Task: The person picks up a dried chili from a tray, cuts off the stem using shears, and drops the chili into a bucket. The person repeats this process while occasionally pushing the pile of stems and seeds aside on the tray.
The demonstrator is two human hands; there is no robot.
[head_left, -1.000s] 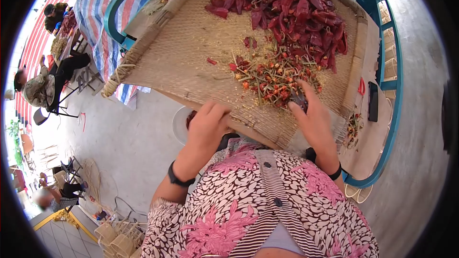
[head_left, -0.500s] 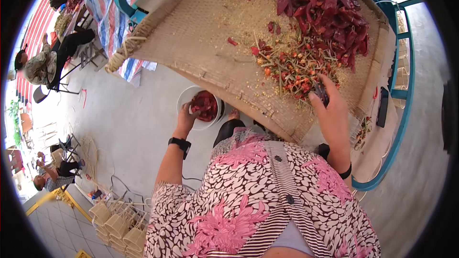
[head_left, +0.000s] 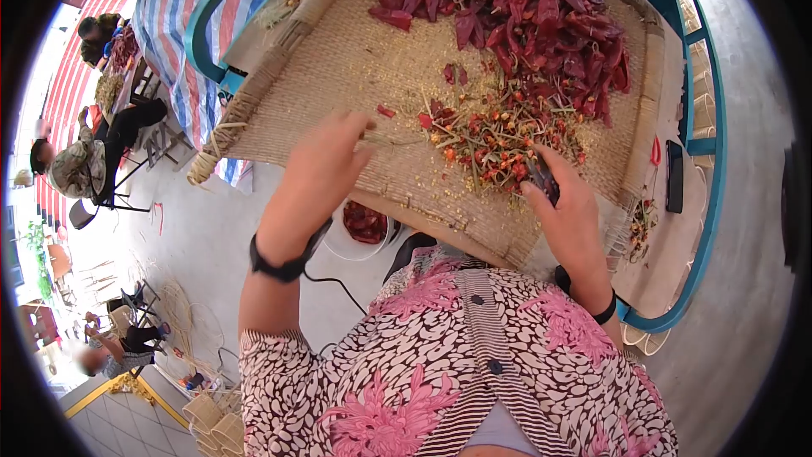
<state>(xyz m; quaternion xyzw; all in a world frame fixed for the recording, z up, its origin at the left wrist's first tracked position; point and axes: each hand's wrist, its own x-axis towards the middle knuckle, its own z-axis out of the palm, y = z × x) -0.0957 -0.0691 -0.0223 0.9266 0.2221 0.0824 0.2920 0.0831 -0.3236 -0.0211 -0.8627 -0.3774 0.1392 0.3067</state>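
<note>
A woven tray (head_left: 330, 68) lies before me with a heap of dried red chillies (head_left: 541, 25) at its far side. Closer to me is a pile of cut chilli stems and caps (head_left: 491, 140), with yellow seeds scattered around. My right hand (head_left: 568, 211) is closed around a small dark tool (head_left: 543, 179) at the near edge of the stem pile; the tool's exact kind is unclear. Above the tray's near left part, my left hand (head_left: 326, 165) is raised, slightly blurred, fingers apart and apparently empty. Below it a white bucket (head_left: 332, 245) holds red chilli pieces (head_left: 364, 222).
A teal metal frame (head_left: 715, 203) surrounds the tray's stand. Beside the tray lie a black phone (head_left: 674, 176) and spilled stems (head_left: 643, 227). Striped sheeting (head_left: 182, 25) hangs at the far left. Several people sit at the left, and woven baskets (head_left: 211, 423) stand lower left.
My left hand has risen from the bucket to above the tray. My right hand stays at the stem pile with the dark tool. The view has shifted slightly.
</note>
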